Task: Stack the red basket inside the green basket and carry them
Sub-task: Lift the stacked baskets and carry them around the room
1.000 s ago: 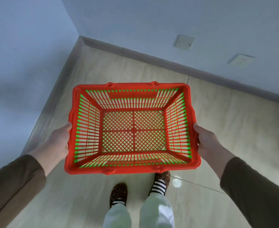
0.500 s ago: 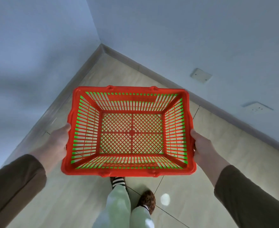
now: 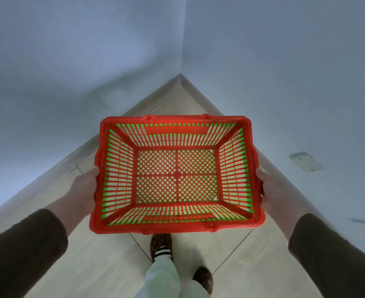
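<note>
We stand on a pale tiled floor [image 3: 104,250] with thin dark joint lines, facing a corner where two plain bluish-white walls [image 3: 69,61] meet. A low skirting board [image 3: 201,89] runs along the foot of both walls and comes to a point beyond the far edge of the red basket [image 3: 176,226]. On the wall to the right of the basket sits a pale square cover plate [image 3: 306,161], and lower on that same wall a second plate [image 3: 362,222] shows only as a blurred sliver.

The red basket is held up off the floor, roughly level, its open top toward us. It is rectangular, with a thick rolled rim, slatted walls and a diamond-lattice bottom with a small solid diamond at the centre. The green basket [image 3: 112,168] is nested under it: we see it only as bright green through the slots of all four red walls and through the lattice bottom.

Our left hand [image 3: 84,188] clasps the left short side of the stack, thumb against the red rim, the fingers curled out of sight under the edge. Our right hand [image 3: 269,190] clasps the right short side the same way. Both forearms are in dark brown sleeves [image 3: 22,250].

Below the near rim of the basket we see pale trousers [image 3: 164,276], one leopard-print slipper [image 3: 160,241] with a striped sock, and a second slipper [image 3: 203,278] nearer us.
</note>
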{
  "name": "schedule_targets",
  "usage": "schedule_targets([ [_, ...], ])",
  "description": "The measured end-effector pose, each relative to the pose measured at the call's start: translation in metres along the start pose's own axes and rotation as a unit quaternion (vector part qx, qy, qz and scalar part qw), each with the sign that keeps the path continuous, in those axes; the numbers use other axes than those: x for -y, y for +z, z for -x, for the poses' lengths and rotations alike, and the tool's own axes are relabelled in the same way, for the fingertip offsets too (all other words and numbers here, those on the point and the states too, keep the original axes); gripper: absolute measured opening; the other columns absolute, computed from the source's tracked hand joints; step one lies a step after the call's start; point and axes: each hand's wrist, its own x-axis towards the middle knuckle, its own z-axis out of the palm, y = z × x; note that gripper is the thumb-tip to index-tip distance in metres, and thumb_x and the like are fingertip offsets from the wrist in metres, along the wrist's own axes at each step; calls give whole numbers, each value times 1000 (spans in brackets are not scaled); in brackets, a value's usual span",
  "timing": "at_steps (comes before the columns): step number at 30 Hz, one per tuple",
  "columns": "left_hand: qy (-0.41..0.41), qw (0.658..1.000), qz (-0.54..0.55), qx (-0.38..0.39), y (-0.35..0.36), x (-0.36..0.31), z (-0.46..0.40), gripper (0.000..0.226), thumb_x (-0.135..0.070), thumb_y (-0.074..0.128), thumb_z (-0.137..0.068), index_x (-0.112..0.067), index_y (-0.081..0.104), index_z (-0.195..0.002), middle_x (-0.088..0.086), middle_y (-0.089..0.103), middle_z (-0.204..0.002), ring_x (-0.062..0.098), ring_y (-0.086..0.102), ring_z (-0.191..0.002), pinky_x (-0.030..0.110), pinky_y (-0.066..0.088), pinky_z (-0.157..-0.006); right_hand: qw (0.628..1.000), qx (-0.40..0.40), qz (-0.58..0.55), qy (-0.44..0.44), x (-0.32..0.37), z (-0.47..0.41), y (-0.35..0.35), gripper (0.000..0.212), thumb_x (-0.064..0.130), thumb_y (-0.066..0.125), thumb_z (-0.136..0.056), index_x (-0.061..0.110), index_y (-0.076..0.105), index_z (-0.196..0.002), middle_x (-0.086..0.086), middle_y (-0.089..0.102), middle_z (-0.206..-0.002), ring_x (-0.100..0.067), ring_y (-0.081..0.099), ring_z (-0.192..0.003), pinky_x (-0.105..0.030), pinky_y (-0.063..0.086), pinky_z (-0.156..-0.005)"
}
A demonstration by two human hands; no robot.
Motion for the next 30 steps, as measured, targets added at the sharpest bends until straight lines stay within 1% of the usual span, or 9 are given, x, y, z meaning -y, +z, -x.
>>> schedule_targets([
  [2,-15,1000,7,-7,1,-6,5,29,-38,47,-108,-17,67,-107,8,76,-102,36,74,-93,62,56,-90,999,17,24,-11,21,-5,19,25,41,52,-105,20,63,-115,-3,74,-113,-31,73,-98,-53,57,-91],
  [8,-40,994,93,-40,-6,-4,-22,25,-34,47,-108,-17,63,-100,7,74,-103,32,72,-88,60,55,-87,992,59,100,-46,74,-27,71,32,41,53,-105,17,63,-123,-5,75,-112,-32,75,-97,-54,57,-93],
  [12,-66,987,141,-51,-5,0,-30,29,-35,47,-108,-14,63,-118,8,74,-109,34,73,-93,60,55,-87,983,82,155,-60,104,-43,105,33,39,53,-106,14,64,-124,-9,77,-109,-34,76,-95,-56,57,-93],
  [15,-80,980,168,-64,0,-2,-28,27,-36,45,-109,-15,62,-109,8,73,-105,33,72,-91,59,53,-88,977,104,177,-55,123,-54,126,34,40,52,-105,14,64,-123,-10,79,-110,-37,78,-95,-60,56,-96],
  [20,-104,967,212,-93,-2,7,-37,38,-40,45,-108,-12,61,-128,12,74,-117,37,72,-100,61,54,-88,966,135,213,-48,146,-60,166,29,38,50,-107,13,65,-104,-11,78,-99,-38,76,-92,-61,54,-99],
  [24,-106,958,240,-113,-5,8,-46,36,-37,42,-110,-10,57,-129,13,72,-115,35,70,-96,61,51,-87,953,154,257,-48,155,-64,197,28,38,52,-107,14,65,-101,-6,81,-77,-35,76,-88,-56,56,-94],
  [26,-107,955,250,-119,-9,10,-54,38,-37,42,-110,-10,57,-132,13,72,-117,35,70,-96,61,51,-87,946,169,273,-50,155,-69,213,30,40,50,-107,15,65,-101,-1,79,-65,-33,75,-88,-52,58,-86],
  [28,-109,951,262,-121,-14,12,-67,42,-38,42,-110,-10,56,-136,14,71,-122,36,70,-99,60,52,-84,941,177,283,-53,155,-75,228,31,40,49,-108,16,65,-99,0,78,-62,-32,75,-86,-48,57,-75],
  [30,-110,950,267,-120,-18,14,-79,41,-39,41,-110,-10,56,-135,14,71,-120,35,70,-98,60,52,-85,937,183,291,-59,151,-80,247,31,41,49,-108,16,66,-100,0,79,-63,-32,75,-86,-47,56,-72],
])
